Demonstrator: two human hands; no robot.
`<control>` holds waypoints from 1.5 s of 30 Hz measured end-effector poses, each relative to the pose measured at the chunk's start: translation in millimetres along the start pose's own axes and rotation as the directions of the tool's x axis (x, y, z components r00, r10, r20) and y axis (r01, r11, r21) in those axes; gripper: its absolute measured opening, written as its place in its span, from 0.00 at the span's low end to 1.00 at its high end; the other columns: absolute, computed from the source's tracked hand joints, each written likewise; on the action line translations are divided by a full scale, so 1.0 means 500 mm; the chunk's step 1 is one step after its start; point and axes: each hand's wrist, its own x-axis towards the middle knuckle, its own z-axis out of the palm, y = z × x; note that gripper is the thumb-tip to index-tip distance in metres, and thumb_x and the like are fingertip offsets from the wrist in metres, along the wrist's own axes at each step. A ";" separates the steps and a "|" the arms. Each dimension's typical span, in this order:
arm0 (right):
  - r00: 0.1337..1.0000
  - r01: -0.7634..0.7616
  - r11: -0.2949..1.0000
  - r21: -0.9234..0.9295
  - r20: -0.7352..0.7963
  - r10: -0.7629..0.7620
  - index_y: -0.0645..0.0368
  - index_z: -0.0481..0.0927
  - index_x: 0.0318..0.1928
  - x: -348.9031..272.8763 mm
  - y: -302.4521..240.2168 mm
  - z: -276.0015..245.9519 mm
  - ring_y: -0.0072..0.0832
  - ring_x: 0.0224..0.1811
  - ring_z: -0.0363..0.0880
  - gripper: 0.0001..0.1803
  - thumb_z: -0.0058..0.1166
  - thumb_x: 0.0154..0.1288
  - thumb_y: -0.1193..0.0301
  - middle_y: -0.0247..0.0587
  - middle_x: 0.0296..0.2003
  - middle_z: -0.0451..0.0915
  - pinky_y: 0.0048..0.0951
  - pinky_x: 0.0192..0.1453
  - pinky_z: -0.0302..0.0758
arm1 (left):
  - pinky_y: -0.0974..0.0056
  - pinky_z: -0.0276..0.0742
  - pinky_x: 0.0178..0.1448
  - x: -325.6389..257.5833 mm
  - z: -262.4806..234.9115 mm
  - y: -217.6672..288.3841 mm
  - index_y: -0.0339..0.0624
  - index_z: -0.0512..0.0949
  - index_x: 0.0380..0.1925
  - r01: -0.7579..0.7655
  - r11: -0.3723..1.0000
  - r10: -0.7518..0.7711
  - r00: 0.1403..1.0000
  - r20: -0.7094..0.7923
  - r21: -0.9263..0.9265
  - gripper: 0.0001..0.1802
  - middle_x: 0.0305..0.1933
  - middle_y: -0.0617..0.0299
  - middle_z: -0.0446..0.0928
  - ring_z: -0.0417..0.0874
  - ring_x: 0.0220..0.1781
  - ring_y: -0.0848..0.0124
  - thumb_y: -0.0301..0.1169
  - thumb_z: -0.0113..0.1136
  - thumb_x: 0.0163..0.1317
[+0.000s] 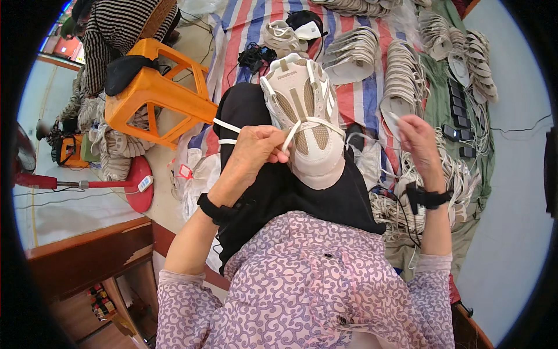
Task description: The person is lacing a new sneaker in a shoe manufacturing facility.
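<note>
A cream and white shoe upper [317,166], with tan mesh panels and its toe toward me, rests on my black-trousered lap. A flat white shoelace [318,120] crosses it near the toe end of the eyelet rows. Just left of the toe, my left hand [256,152] is closed in a pinch on this lace, and a length of it trails past the wrist to the left. My right hand [419,142] is raised to the right, apart from the upper, with thumb and fingers pinched on a whitish lace end [393,116].
Nested stacks of shoe uppers [401,78] lie on the striped sheet [354,99] ahead and right. An orange plastic stool [131,96] stands at the left, a dark cloth on it. Black devices with cables [459,107] lie at the right. A person in a striped top [119,29] is at far left.
</note>
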 end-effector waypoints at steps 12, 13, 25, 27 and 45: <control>0.970 -0.047 0.995 0.086 0.241 0.025 0.61 0.86 0.36 0.017 -0.050 0.229 0.07 0.20 0.64 0.08 0.65 0.63 0.69 0.23 0.25 0.79 0.14 0.22 0.56 | 0.71 0.70 0.19 0.007 0.036 0.009 0.29 0.81 0.24 -0.315 0.612 0.556 0.823 -0.112 0.725 0.13 0.16 0.60 0.78 0.79 0.14 0.76 0.29 0.61 0.63; 0.964 -0.067 0.993 0.093 0.261 0.041 0.61 0.86 0.36 0.016 -0.051 0.233 0.08 0.21 0.66 0.07 0.66 0.62 0.70 0.24 0.26 0.80 0.13 0.23 0.59 | 0.71 0.70 0.19 0.006 0.034 0.014 0.29 0.81 0.25 -0.311 0.629 0.534 0.839 -0.105 0.713 0.13 0.16 0.61 0.78 0.78 0.15 0.77 0.30 0.60 0.64; 0.979 0.150 0.986 -0.076 0.148 -0.138 0.63 0.84 0.31 0.013 -0.050 0.255 0.10 0.24 0.71 0.05 0.63 0.60 0.73 0.26 0.25 0.81 0.15 0.28 0.66 | 0.69 0.75 0.22 -0.003 0.045 0.040 0.26 0.81 0.25 -0.191 0.855 0.312 0.932 -0.185 0.482 0.15 0.15 0.56 0.79 0.82 0.16 0.72 0.31 0.59 0.63; 0.958 0.267 0.935 -0.232 0.169 -0.232 0.64 0.83 0.30 0.011 -0.061 0.266 0.11 0.26 0.72 0.05 0.62 0.58 0.74 0.27 0.25 0.81 0.16 0.29 0.68 | 0.71 0.72 0.20 -0.004 0.044 0.034 0.27 0.81 0.25 -0.190 0.852 0.312 0.932 -0.183 0.487 0.15 0.16 0.59 0.78 0.80 0.15 0.74 0.31 0.59 0.64; 0.598 0.757 0.224 -0.614 0.512 -0.617 0.58 0.78 0.31 0.016 -0.136 0.293 0.43 0.41 0.73 0.06 0.60 0.55 0.71 0.45 0.33 0.76 0.44 0.47 0.65 | 0.49 0.81 0.36 0.036 0.047 0.033 0.37 0.83 0.19 -0.052 0.434 0.474 0.862 -0.179 0.899 0.09 0.23 0.44 0.80 0.85 0.30 0.50 0.32 0.61 0.52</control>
